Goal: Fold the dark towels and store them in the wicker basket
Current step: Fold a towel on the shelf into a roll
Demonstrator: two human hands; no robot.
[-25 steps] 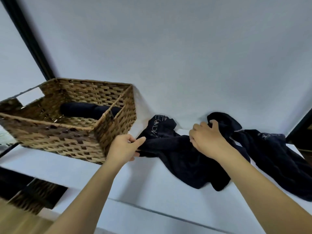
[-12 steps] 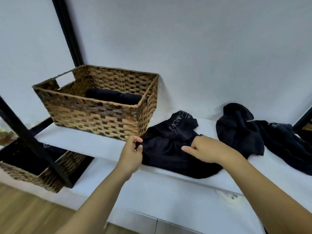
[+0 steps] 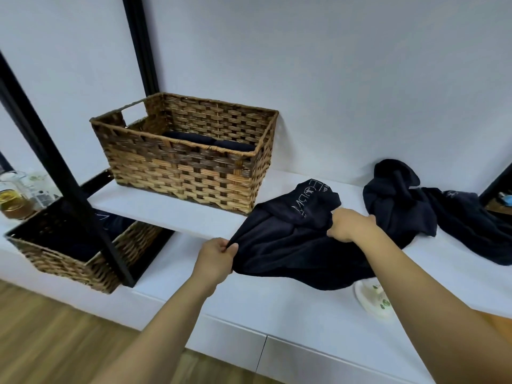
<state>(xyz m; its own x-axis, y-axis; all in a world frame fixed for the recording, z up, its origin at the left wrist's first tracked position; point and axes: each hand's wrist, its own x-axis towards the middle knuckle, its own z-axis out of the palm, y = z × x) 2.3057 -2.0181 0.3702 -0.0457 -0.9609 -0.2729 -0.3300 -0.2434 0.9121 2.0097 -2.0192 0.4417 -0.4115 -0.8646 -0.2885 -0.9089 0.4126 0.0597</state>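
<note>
A crumpled dark towel (image 3: 288,239) with pale lettering hangs over the front edge of the white shelf (image 3: 171,209). My left hand (image 3: 217,257) pinches its left corner. My right hand (image 3: 350,224) grips a bunch of the same towel near its top right. The wicker basket (image 3: 182,173) stands on the shelf to the left, with folded dark towels (image 3: 210,141) lying inside along its back wall. Further dark towels (image 3: 421,209) lie heaped on the shelf to the right.
A second wicker basket (image 3: 63,259) holding dark cloth sits on the lower white surface at left, behind a slanted black frame post (image 3: 69,178). Glass jars (image 3: 13,195) stand at the far left. A pale dish (image 3: 374,297) lies below the held towel. The wall is close behind the shelf.
The view has dropped and pulled back, showing the lower basket. Both hands have drawn the towel toward the shelf's front edge; my right hand went from resting on it to gripping it.
</note>
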